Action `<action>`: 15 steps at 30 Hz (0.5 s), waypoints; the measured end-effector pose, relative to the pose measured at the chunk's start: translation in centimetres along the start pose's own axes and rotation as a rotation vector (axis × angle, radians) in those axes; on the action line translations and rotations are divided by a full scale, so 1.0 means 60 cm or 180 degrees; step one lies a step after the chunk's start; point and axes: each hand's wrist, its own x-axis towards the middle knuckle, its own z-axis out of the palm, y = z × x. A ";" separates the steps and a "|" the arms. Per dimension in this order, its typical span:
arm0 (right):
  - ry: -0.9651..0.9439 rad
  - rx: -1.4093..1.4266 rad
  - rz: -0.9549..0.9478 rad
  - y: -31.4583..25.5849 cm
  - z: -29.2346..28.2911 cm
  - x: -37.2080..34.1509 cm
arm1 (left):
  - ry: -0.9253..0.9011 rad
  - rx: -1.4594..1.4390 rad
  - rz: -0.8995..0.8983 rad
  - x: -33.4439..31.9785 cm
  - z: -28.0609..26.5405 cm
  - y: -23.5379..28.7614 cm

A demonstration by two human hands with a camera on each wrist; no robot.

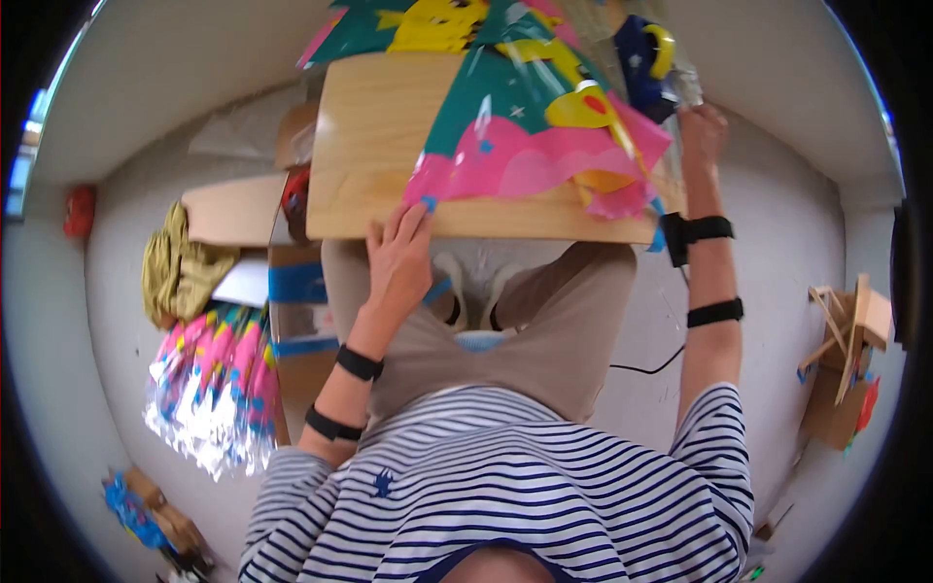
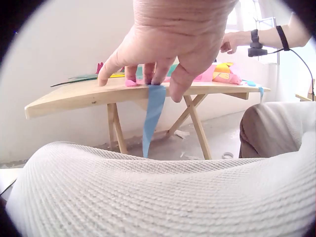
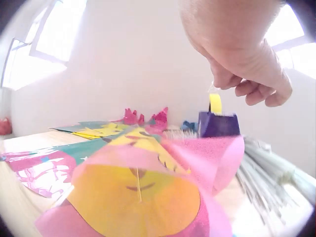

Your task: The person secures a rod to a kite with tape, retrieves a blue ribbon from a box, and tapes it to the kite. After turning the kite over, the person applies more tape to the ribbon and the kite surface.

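Note:
A kite (image 1: 515,165) of thin film, green with a pink wavy border and a yellow cartoon figure, lies on the wooden table (image 1: 379,136). My left hand (image 1: 398,255) rests its fingertips on the kite's near left corner at the table's front edge. Below those fingers a blue strip (image 2: 154,116) hangs over the edge. At the right, my right hand (image 1: 702,136) is raised with curled fingers close to a dark blue tape dispenser (image 3: 218,124) with a yellow roll. A small clear piece of tape (image 3: 213,88) shows at its thumb and fingertips.
Another kite (image 1: 437,24) lies at the table's back. A bundle of thin pale rods (image 3: 266,173) lies along the right side. On the floor at left are a stack of pink kites (image 1: 219,374), an olive cloth (image 1: 175,267) and cardboard boxes. A black cable (image 1: 646,369) runs at right.

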 end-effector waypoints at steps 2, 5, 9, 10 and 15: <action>-0.0155 0.0657 -0.0138 -0.056 -0.030 -0.006 | 0.0065 0.0032 0.0013 0.000 0.005 -0.004; -0.0940 0.1413 0.0007 -0.194 -0.084 -0.053 | 0.0305 -0.0096 -0.0025 0.001 0.006 -0.001; -0.1951 0.1767 -0.1686 -0.283 -0.032 -0.122 | 0.0296 -0.0005 -0.0140 -0.002 0.014 -0.002; -0.2209 0.1840 -0.2258 -0.306 -0.018 -0.141 | 0.0330 0.0007 -0.0153 -0.002 0.016 -0.002; -0.3085 0.1097 -0.3391 -0.400 0.049 -0.232 | 0.0384 0.0065 -0.0230 -0.002 0.022 0.003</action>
